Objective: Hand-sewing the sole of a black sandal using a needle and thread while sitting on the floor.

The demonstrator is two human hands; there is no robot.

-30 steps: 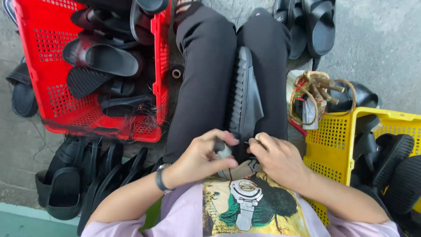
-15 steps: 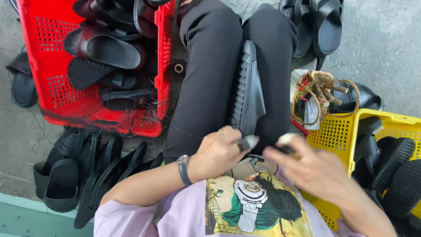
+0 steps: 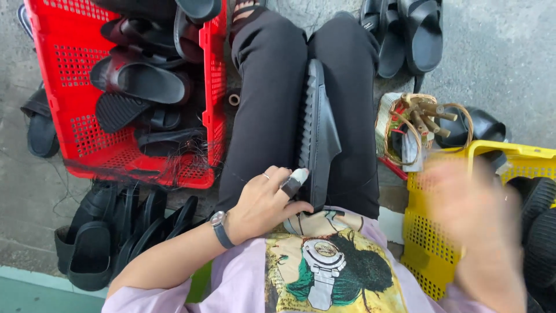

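Note:
A black slipper (image 3: 319, 130) lies on its edge along my lap, between my black trouser legs. My left hand (image 3: 263, 203), with a wristwatch and a ring, grips the slipper's near end; its taped forefinger rests on the sole's edge. My right hand (image 3: 475, 214) is off the slipper, out to the right over the yellow basket (image 3: 425, 243). It is a motion blur, so its fingers and anything in it are unreadable.
A red plastic basket (image 3: 211, 87) with several dark slippers stands at the left. More black slippers (image 3: 110, 232) stand in a row on the floor below it. A small woven basket (image 3: 399, 124) sits by my right knee. Black sandals (image 3: 408, 35) lie at the top right.
My right hand has left the slipper's near end and swung right toward the yellow basket. My left hand stays on the slipper.

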